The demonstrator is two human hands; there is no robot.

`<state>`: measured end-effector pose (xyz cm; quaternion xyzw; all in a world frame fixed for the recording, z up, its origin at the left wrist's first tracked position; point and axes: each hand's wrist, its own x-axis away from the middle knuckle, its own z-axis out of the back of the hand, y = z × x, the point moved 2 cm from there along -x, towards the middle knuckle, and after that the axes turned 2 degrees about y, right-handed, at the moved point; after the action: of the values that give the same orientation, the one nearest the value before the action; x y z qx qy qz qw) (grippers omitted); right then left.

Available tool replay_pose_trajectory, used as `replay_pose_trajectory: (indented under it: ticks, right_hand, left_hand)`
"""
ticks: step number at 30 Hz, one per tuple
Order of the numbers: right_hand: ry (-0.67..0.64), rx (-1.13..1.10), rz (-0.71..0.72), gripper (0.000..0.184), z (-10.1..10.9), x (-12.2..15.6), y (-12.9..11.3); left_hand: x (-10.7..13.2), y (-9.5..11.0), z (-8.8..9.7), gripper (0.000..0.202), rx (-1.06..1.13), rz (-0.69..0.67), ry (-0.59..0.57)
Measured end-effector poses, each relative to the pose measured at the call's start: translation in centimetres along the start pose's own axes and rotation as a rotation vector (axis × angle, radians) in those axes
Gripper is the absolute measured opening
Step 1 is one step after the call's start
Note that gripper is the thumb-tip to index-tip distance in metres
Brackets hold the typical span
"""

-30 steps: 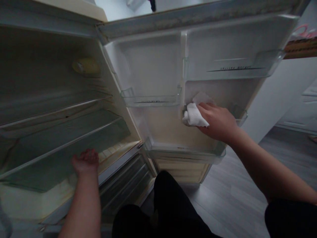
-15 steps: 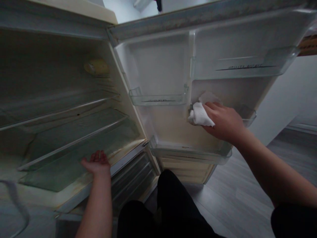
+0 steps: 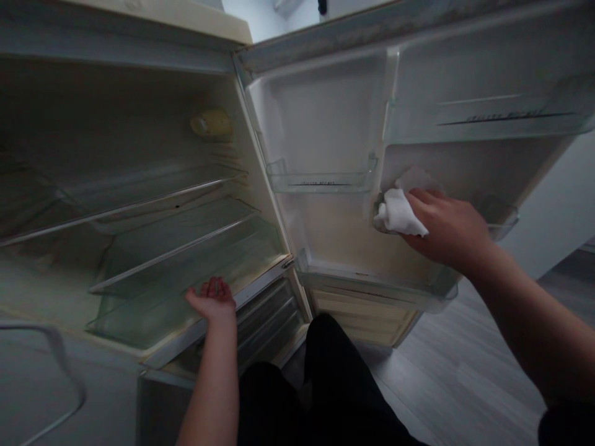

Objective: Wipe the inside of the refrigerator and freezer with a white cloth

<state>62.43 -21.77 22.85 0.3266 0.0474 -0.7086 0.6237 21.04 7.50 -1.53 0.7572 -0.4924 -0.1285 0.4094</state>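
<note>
I face an open fridge with its door swung out to the right. My right hand is closed on a crumpled white cloth and presses it against the left end of a clear door bin on the inner door. My left hand rests on the front edge of the lowest glass shelf, fingers curled over the edge and holding nothing else.
Inside the fridge are glass shelves and a yellowish light housing on the back wall. The door carries a small clear bin, a long upper bin and a bottom bin. My dark-clothed knees are below; grey wood floor at right.
The view has swung left, so fridge and door sit further right in frame. Both hands keep their places: right on the cloth at the door bin, left on the shelf edge.
</note>
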Motion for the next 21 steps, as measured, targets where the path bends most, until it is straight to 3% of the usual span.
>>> replay_pose_trajectory:
  ticks: [4, 8, 16, 21]
  right_hand:
    - [0.014, -0.001, 0.001, 0.025, 0.0, 0.0, 0.0]
    - [-0.010, -0.010, -0.016, 0.025, 0.0, 0.1, 0.0]
    - [-0.014, -0.017, -0.021, 0.027, 0.0, -0.1, 0.0]
    - [-0.066, -0.127, 0.015, 0.030, 0.0, -0.3, 0.3]
  left_hand:
    - [0.6, -0.5, 0.3, 0.035, -0.119, -0.111, -0.070]
    - [0.6, -0.9, -0.2, 0.031, -0.163, -0.183, -0.062]
    - [-2.0, -0.2, -3.9, 0.019, -0.189, -0.214, -0.038]
    - [-2.7, 1.1, -5.3, 0.015, -0.260, -0.261, -0.130]
